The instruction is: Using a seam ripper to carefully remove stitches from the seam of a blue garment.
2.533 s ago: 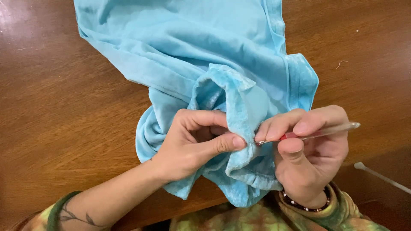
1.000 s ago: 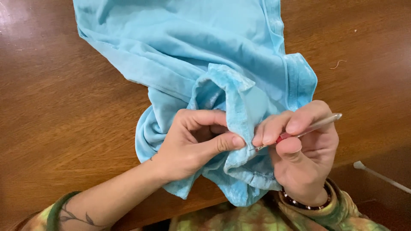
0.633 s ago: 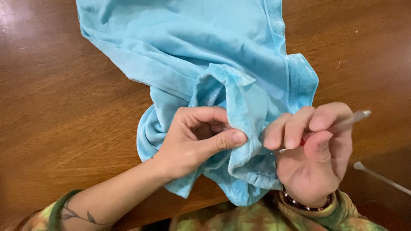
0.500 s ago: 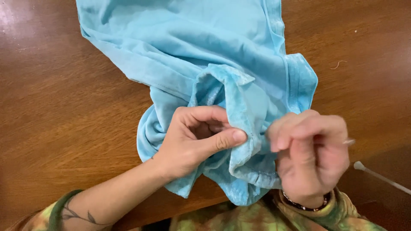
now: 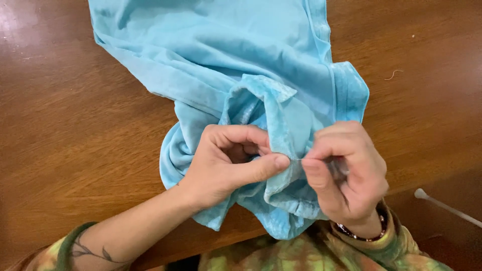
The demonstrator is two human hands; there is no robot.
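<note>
Blue cloth (image 5: 226, 55) is lying spread over the brown wooden surface (image 5: 70, 130), and its near end is bunching up and hanging over the edge closest to us. We are working at a folded ridge of that cloth, which is standing up between our two hands.

Our left hand (image 5: 228, 163) is pinching the fold: the thumb is pressing along the front of the ridge and the curled fingers are sitting behind it, so the grip is closed on the cloth. Our right hand (image 5: 346, 173) is sitting just beside it, touching the same fold. Its thumb and forefinger are squeezing together on a thin needle-like tool (image 5: 337, 166); the tip is showing as a fine line at the cloth, and the rest is blurring behind the fingers, so we cannot tell its full shape.

A beaded bracelet (image 5: 359, 233) is circling the right wrist. A slim white stick (image 5: 444, 207) is resting well apart, at the right. Mottled green sleeves are covering both forearms.
</note>
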